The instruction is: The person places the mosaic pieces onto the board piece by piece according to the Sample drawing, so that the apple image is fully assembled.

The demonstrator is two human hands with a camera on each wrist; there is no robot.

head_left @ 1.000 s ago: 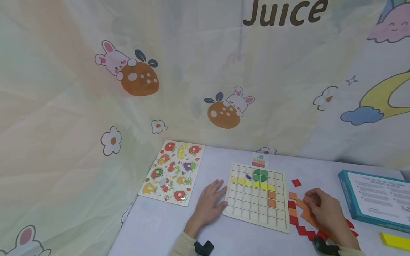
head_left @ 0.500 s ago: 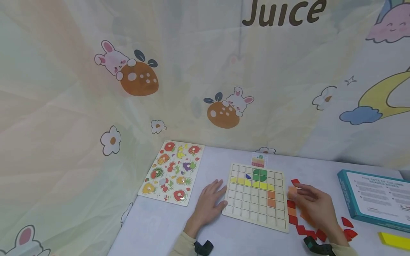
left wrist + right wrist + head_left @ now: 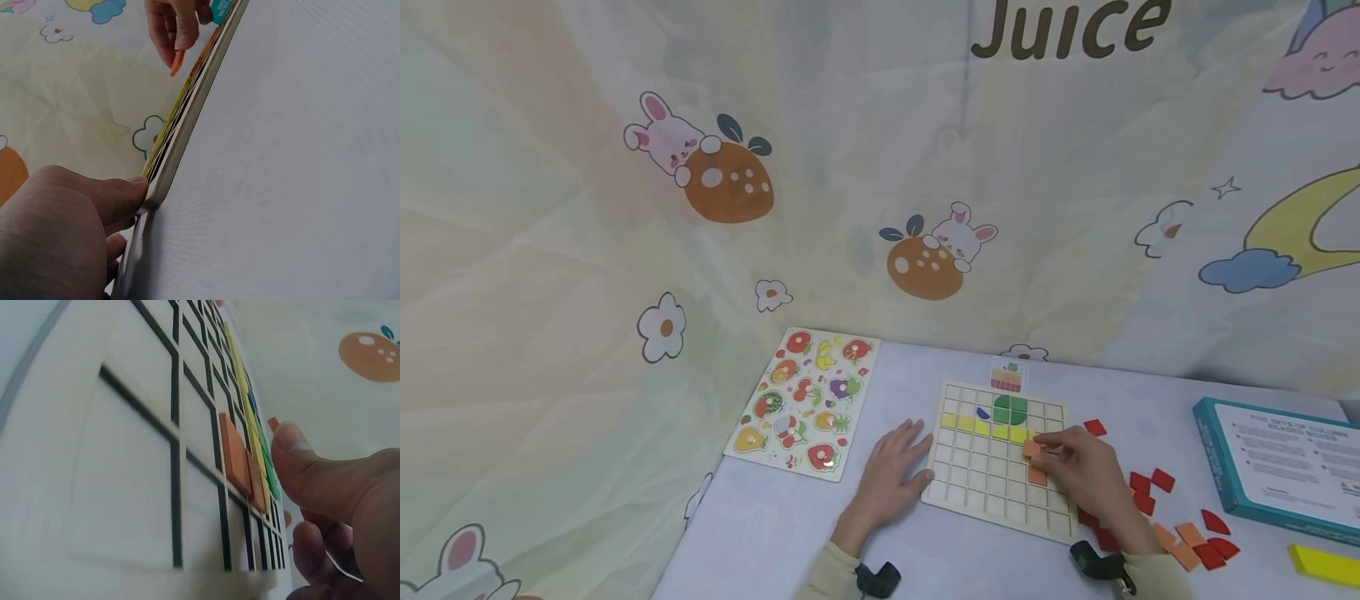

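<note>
My right hand (image 3: 1086, 475) pinches an orange square tile (image 3: 1032, 449) between thumb and fingertips, above the right part of the cream grid board (image 3: 970, 492). In the left wrist view the tile (image 3: 177, 62) is held on edge, apart from the board. The board bears a row of yellow tiles (image 3: 981, 427), a green shape (image 3: 1010, 409), a small blue piece (image 3: 982, 412) and orange tiles (image 3: 235, 456). My left hand (image 3: 889, 475) lies at the board's left edge with fingers extended, its thumb (image 3: 128, 194) touching the corner.
Loose red tiles (image 3: 1142, 502) and orange tiles (image 3: 1189, 533) lie right of the board, some hidden by my right arm. Farther right are a teal-edged box (image 3: 1285, 467) and a yellow block (image 3: 1326, 565). A picture card (image 3: 1006, 379) lies behind the board, a fruit puzzle (image 3: 775, 454) to its left.
From the loose pieces my right hand has moved left over the board, bringing an orange tile with it. The left hand stays in place at the board's edge.
</note>
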